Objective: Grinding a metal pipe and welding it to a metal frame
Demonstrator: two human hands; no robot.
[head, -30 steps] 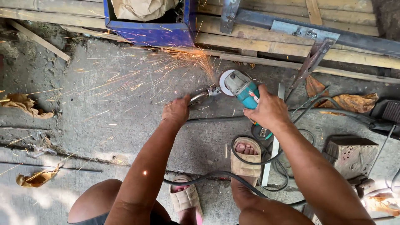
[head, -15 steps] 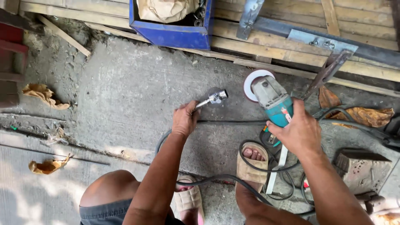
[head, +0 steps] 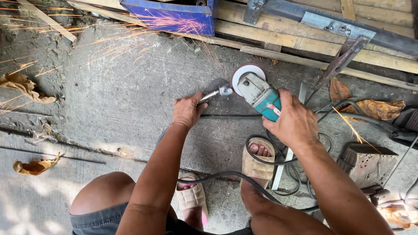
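Concrete floor (head: 109, 109), sparks flying: right hand (head: 292, 119) clamped around teal angle grinder (head: 259, 93), left hand (head: 188, 111) gripping small metal piece (head: 217, 93) at the disc.

A rough grey concrete floor (head: 109, 109) lies in bright daylight, with sunlit patches at the lower left. Weathered wooden planks (head: 305, 37) run along the top edge, with a blue metal box (head: 174, 17) resting against them. Dry brown leaves (head: 24, 87) lie scattered, and a wooden block (head: 368, 163) sits at right.

blue box (head: 174, 17) top | wooden planks (head: 305, 39) behind | dry leaves (head: 26, 87) left | wood block (head: 368, 163) right
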